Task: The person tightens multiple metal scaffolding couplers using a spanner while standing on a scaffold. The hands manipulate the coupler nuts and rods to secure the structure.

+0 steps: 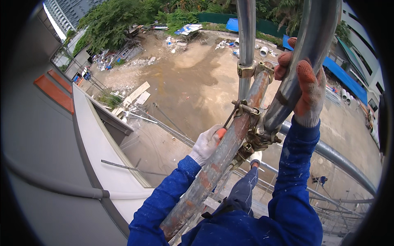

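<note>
Both hands wear white knit gloves with orange palms. My left hand [207,144] is closed beside a rusty scaffold pipe [213,167], gripping a thin dark wrench [230,117]. The far end of the wrench meets a clamp [245,108] on that pipe; its fit on the nut is too small to tell. My right hand [310,92] wraps round a thick steel scaffold pipe [301,61] rising at the right. Its lower end stands at a cluster of swivel couplers [261,138]. A second coupler [246,71] joins a thinner upright pipe [246,37] near the rusty pipe's far end.
I am high above a dirt yard [193,78]. A grey building wall [37,135] with a white ledge [111,158] runs along the left. A curved pipe [340,158] crosses at the right. Lumber [137,93] lies below, and a person [320,179] is far down at right.
</note>
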